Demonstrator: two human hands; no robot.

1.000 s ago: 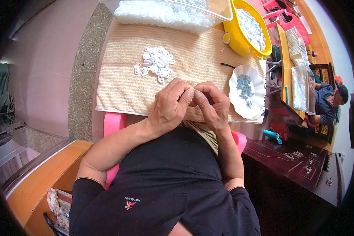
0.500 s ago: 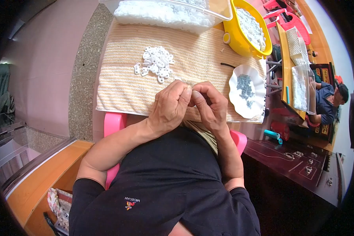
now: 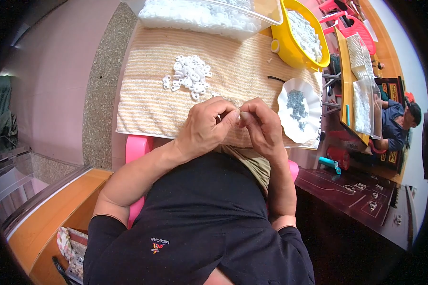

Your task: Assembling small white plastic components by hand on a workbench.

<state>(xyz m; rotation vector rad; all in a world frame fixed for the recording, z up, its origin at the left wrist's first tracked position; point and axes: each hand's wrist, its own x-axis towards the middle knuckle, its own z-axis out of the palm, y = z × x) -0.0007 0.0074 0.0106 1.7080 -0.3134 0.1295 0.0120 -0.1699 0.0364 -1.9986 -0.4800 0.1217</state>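
My left hand and my right hand meet fingertip to fingertip above the near edge of a striped towel. Both are closed in a pinch. A tiny pale bit shows between the fingertips, too small and covered to name. Just beyond my left hand lies a loose pile of small white plastic pieces with holes. To the right of my right hand stands a white dish with a wavy rim, which holds many small dark grey-green parts.
A clear bin of white pieces stands at the far edge, beside a yellow basin of similar pieces. A thin black stick lies near the dish. Further right, another person sits at a wooden table.
Both hands have shifted slightly to the right. My left fingers have opened out a little from the palm while the fingertips stay pinched together. The pile and dish look unchanged.
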